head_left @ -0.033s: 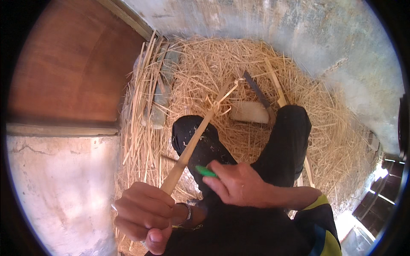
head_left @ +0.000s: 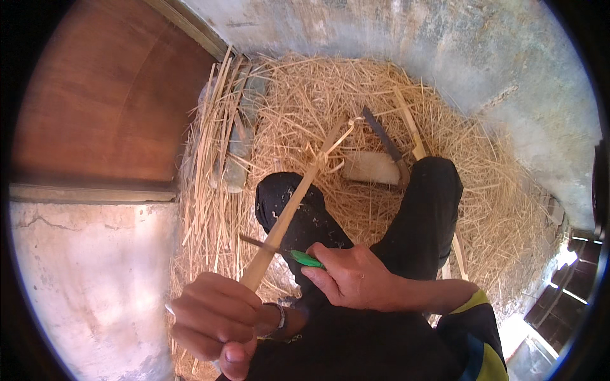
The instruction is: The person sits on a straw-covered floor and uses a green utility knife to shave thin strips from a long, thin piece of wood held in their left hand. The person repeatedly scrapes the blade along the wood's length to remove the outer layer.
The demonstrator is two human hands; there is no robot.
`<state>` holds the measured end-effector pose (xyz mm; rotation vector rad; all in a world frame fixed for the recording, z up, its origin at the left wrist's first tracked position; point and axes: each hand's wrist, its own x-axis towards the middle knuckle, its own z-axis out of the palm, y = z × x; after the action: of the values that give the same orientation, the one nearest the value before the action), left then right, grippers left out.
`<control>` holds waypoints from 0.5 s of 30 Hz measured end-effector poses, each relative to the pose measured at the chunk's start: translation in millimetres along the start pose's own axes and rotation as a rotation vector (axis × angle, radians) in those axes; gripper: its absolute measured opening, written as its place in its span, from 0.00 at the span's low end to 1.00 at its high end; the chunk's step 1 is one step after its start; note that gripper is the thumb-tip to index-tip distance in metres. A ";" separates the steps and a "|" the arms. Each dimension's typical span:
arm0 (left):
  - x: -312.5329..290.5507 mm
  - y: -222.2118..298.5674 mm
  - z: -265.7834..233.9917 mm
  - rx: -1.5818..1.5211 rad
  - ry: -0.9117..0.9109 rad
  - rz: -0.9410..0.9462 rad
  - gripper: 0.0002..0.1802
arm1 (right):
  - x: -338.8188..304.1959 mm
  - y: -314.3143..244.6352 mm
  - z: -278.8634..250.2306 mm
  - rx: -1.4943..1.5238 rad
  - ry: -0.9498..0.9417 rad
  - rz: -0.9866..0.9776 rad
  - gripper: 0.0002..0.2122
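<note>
My left hand (head_left: 216,320) is closed around the near end of a long pale bamboo strip (head_left: 293,202). The strip slants away up and to the right, over my left knee, and thin curled shavings (head_left: 327,159) cling to it near its far end. In my right hand (head_left: 356,276) is a knife with a green handle (head_left: 305,258), the thumb and fingers wrapped round it. Its narrow dark blade (head_left: 255,242) lies across the strip, a little beyond my left fist. Small pale shavings dot my dark trousers.
Loose straw-like shavings (head_left: 305,82) cover the floor around my legs. A saw-like dark blade (head_left: 383,134) rests by a pale block (head_left: 372,167) between my knees. Thin strips (head_left: 213,146) are piled at left, near a brown door panel (head_left: 101,95). A stained wall (head_left: 432,38) stands behind.
The knife has shifted slightly, and its blade now shows plainly across the strip. My left hand and the bamboo strip have hardly moved.
</note>
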<state>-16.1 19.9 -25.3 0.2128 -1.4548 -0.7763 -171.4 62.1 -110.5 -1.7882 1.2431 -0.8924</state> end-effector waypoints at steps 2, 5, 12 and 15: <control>1.5 3.9 -1.4 0.019 0.014 0.003 0.26 | 4.8 17.7 7.6 -0.108 0.022 0.102 0.12; 4.0 3.3 -5.6 0.029 0.034 0.006 0.27 | 9.4 27.7 3.4 -0.182 -0.024 0.221 0.11; 2.1 6.6 0.6 0.051 0.026 -0.005 0.24 | 13.0 40.2 7.8 -0.221 0.035 0.285 0.12; 3.3 -0.6 -1.2 0.046 0.037 0.022 0.23 | 8.9 25.6 4.7 -0.127 0.056 0.046 0.12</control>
<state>-15.4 17.1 -23.2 0.2444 -1.4391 -0.7182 -175.5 48.6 -134.1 -1.8366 1.3987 -0.8595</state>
